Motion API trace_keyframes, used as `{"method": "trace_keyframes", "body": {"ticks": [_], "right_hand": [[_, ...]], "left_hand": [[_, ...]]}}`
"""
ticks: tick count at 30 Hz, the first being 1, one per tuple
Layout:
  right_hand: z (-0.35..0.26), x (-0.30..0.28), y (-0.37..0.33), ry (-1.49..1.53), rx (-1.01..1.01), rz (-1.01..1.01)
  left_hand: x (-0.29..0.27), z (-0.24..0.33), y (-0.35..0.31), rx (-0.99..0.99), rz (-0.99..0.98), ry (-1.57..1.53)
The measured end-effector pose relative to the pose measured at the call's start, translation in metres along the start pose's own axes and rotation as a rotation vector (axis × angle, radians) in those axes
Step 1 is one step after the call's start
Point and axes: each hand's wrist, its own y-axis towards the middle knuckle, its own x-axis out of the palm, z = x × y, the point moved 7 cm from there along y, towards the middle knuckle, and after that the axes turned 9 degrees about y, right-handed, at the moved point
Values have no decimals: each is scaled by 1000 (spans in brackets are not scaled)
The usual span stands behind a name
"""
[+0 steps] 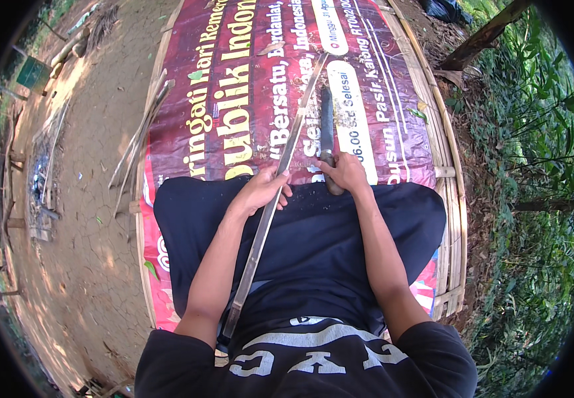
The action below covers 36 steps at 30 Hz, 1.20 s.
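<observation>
My left hand [265, 190] is closed around a long, narrow bamboo strip [291, 142]. The strip slants from beside my left hip, across my lap, to the far middle of the banner. In my right hand [347, 174] is the rounded handle of a machete [327, 123], its dark blade pointing away from me and lying low over the banner. The blade is just right of the strip and apart from it. Both hands are by the front edge of the dark cloth [313, 232] over my folded legs. Part of the handle is hidden by my fingers.
I sit on a bamboo platform [456, 199] covered with a red printed banner [224, 132] bearing shavings and leaves. Thin sticks [142, 129] lean along its left edge. Cracked bare soil [94, 186] lies left; green plants [532, 132] and a slanting post [483, 40] stand right.
</observation>
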Motion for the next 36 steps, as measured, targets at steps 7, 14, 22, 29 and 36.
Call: {"method": "trace_keyframes", "body": {"ticks": [7,14,22,29,36], "right_hand": [[17,-14,16,1519,27,-218],[-24,-27,-7,2062,-71,-458],[-26,-27,-5,2109,-56,-444],[-45,-37,-14,2186,-174,-579],[-63,-43,-28,2237,-234,-732]], "left_hand": [[2,1,1,2,5,52],[2,5,-1,26,6,83],[2,3,2,24,20,104],[1,0,4,18,25,107],[2,1,5,67,55,128]]}}
